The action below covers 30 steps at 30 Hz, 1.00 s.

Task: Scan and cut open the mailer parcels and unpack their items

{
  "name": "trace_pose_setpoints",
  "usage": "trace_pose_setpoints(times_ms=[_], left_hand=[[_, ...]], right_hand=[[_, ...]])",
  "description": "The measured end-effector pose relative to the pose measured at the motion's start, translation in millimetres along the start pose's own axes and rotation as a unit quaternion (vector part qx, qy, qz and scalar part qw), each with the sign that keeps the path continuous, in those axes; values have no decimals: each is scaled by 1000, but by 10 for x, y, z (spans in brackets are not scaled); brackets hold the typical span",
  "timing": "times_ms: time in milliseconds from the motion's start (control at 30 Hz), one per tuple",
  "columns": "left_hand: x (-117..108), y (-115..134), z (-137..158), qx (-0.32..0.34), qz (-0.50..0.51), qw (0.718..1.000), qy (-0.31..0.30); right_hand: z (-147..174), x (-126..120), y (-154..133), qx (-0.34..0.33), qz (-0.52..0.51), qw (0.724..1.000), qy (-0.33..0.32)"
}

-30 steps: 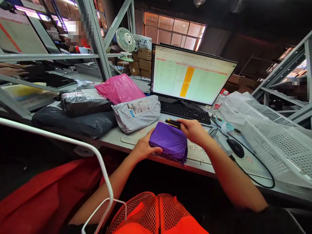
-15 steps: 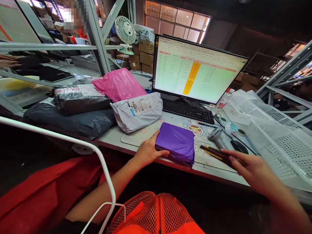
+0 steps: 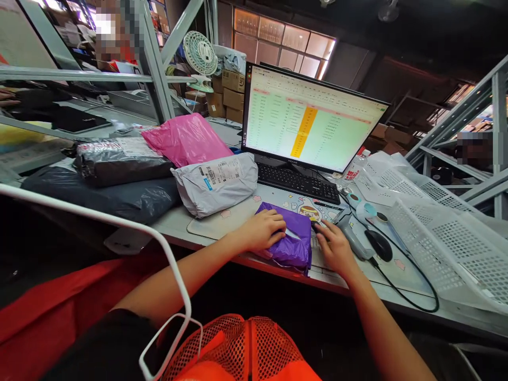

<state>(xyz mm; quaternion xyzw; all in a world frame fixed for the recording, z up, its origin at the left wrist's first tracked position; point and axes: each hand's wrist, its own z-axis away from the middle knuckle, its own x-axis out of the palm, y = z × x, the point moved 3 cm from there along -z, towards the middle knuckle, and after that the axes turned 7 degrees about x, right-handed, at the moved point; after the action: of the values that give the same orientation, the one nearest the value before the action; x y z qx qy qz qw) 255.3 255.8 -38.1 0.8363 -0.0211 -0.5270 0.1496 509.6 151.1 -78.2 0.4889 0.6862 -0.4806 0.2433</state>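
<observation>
A purple plastic-wrapped parcel [image 3: 297, 248] lies at the desk's front edge, with a slit in its top showing something white inside. Across its left part rests my left hand [image 3: 265, 230], fingers curled over the wrap at the slit; their tips are partly hidden. My right hand [image 3: 335, 246] is low over the desk, just right of the parcel. A dark end of the utility knife [image 3: 315, 226] pokes out at its fingertips, the rest covered by the hand. Beside this hand lies a grey handheld scanner [image 3: 353, 238].
Left of the parcel are a white mailer [image 3: 218, 185], a pink mailer [image 3: 190, 140] and dark bags [image 3: 107, 193]. Behind stand a keyboard [image 3: 297, 181] and monitor [image 3: 309, 116]. A mouse [image 3: 378, 245], cable and white perforated baskets [image 3: 452, 248] occupy the right. A white bent tube [image 3: 170, 254] crosses the lower left.
My left hand has shifted from the parcel's left side onto its top. My right hand, with the knife, has moved left and down beside the parcel. The slit now gapes wider.
</observation>
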Motion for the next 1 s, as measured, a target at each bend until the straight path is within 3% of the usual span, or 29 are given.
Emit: trace_pose_setpoints(times_ms=[67,133,267,367,500,567,667,767,833,933,967,1000], left_hand=[[28,31,-6,-15,0,1000,15],[54,36,-20,-46,22,999,15],[40,33,38,-96,48,994,15],[-33,211,276,-50,25,998,39],[13,680,838,34,-51,994,90],[158,819,1136,5,-55,992,117],[470,739,1477,-134,62,976,163],[733,489,1605,-274,235,913,188],[803,374,1609,-345,384,827,222],[801,407,1608,-364,621,651,241],[776,452,1628,-353,665,616,231],[738,496,1662,-341,684,606,219]], right_hand=[[-286,-5,-292,-16,-60,998,-15],[-569,120,-615,-34,-64,995,-75],[-878,489,-1019,-35,76,974,-212],[-882,571,-1064,-24,143,962,-232],[-786,517,-1052,-45,137,959,-244],[-761,498,-1056,-57,131,959,-246],[-771,508,-1065,-58,126,959,-247],[-776,499,-1105,-52,113,962,-244],[-697,438,-1168,-44,96,966,-235],[-329,252,-1309,-39,48,982,-178],[-134,180,-1359,-43,19,988,-144],[89,119,-1408,-56,-22,992,-114]])
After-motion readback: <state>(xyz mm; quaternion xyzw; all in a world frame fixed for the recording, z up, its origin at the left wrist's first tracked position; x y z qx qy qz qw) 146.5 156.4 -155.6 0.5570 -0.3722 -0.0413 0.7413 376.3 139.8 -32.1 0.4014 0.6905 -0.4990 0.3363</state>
